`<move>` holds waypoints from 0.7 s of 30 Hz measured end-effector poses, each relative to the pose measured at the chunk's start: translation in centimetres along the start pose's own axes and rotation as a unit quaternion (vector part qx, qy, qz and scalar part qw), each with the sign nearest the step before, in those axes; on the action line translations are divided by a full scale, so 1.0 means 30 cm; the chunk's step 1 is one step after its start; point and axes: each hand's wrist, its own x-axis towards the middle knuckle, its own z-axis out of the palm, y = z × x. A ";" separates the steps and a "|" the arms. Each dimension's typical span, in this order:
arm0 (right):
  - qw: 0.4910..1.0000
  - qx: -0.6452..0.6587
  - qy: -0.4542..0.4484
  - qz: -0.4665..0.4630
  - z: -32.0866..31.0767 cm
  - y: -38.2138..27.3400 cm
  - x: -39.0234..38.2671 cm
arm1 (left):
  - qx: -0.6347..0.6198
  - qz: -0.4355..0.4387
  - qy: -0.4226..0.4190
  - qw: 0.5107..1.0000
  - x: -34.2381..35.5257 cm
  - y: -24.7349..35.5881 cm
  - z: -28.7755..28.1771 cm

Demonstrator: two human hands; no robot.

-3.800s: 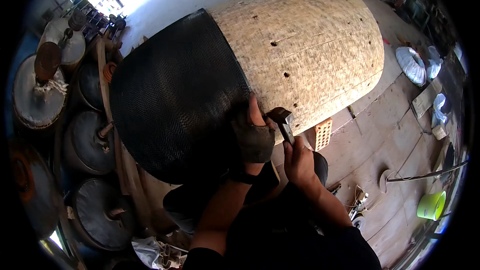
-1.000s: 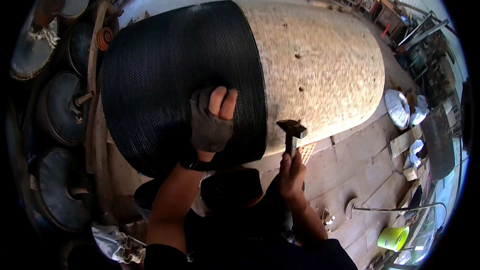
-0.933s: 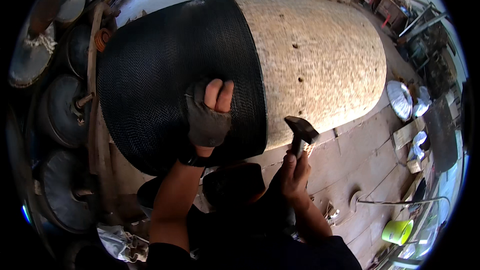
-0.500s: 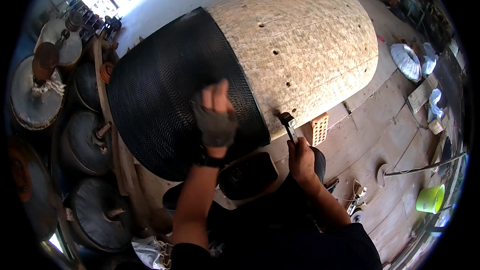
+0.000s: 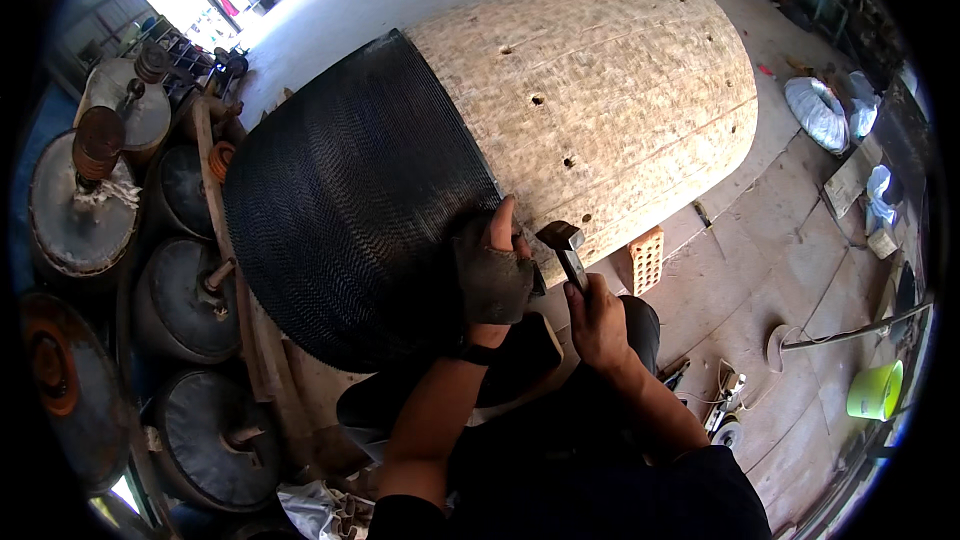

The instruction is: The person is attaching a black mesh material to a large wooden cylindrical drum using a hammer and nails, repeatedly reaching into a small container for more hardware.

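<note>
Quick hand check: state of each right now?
Left hand: one finger extended, near the edge of the black ribbed cover; any grip cannot be told.
Right hand: closed, holding a hammer.

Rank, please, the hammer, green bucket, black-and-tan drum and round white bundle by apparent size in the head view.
1. Black-and-tan drum
2. Round white bundle
3. Green bucket
4. Hammer, counting its visible part; the right hand covers some of it.

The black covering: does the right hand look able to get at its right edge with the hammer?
Probably yes: the right hand grips the hammer, its head near that edge of the black covering, though the left hand is partly in the way.
</note>
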 end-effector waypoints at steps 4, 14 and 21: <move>0.999 0.016 0.012 -0.027 -0.009 -0.044 0.013 | -0.015 -0.042 0.011 0.999 0.004 -0.012 0.012; 0.999 0.020 0.003 -0.029 -0.001 -0.056 0.018 | 0.066 0.037 0.030 0.997 0.011 -0.026 0.008; 0.999 -0.024 -0.001 -0.036 0.009 -0.072 0.031 | 0.109 0.056 0.046 0.991 0.031 0.014 0.011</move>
